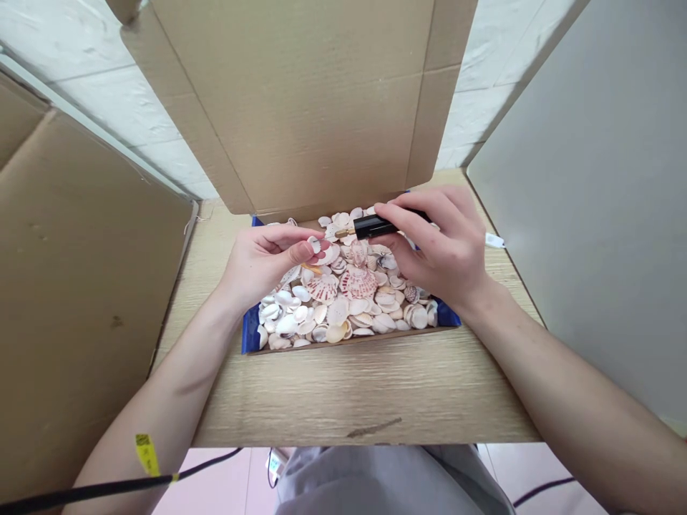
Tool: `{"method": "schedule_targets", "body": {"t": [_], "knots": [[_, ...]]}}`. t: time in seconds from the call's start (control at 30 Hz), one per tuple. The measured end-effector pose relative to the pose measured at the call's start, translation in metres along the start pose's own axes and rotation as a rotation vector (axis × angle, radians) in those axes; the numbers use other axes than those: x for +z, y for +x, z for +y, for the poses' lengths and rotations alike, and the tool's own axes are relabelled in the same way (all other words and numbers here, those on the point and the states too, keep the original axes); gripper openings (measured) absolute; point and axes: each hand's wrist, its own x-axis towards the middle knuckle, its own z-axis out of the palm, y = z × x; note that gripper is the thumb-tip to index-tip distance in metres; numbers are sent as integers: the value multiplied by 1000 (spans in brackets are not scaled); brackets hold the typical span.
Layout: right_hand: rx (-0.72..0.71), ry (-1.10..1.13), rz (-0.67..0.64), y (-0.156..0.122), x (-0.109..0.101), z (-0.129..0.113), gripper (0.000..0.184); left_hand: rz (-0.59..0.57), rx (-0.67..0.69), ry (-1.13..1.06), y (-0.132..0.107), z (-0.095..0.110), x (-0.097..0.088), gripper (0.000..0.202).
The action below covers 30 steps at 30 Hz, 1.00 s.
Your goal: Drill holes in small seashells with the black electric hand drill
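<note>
My left hand [268, 257] pinches a small white seashell [314, 244] between thumb and fingers. In my right hand [440, 243] is a black mini hand drill [370, 227] with a brass chuck, held nearly level and pointing left. Its thin bit reaches to the shell; whether it has gone through I cannot tell. Beneath both hands lies a shallow cardboard tray [351, 342] with blue ends, full of loose seashells [338, 312]. Among them are larger red-and-white scallop shells [358, 282] near the middle.
An upright cardboard flap [300, 100] stands behind the tray. A cardboard panel [80, 286] bounds the left side and a grey panel [595, 200] the right. The wooden table [343, 400] ends at my lap. A black cable [96, 492] crosses my left arm at lower left.
</note>
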Motion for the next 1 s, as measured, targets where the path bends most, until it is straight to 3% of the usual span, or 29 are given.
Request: {"method": "schedule_targets", "body": {"t": [0.17, 0.37, 0.57, 0.77, 1.0], "knots": [[49, 45, -254, -2, 4, 0, 41, 54, 31, -1, 0, 0, 1, 14], [46, 77, -389, -5, 3, -2, 40, 54, 63, 42, 0, 0, 3, 7], [1, -1, -181, -3, 3, 0, 33, 57, 41, 49, 1, 1, 5, 8], [-94, -42, 48, -2, 1, 0, 20, -31, -64, 38, 0, 2, 3, 13], [37, -56, 27, 1, -1, -3, 20, -125, -43, -3, 1, 0, 0, 14]]}}
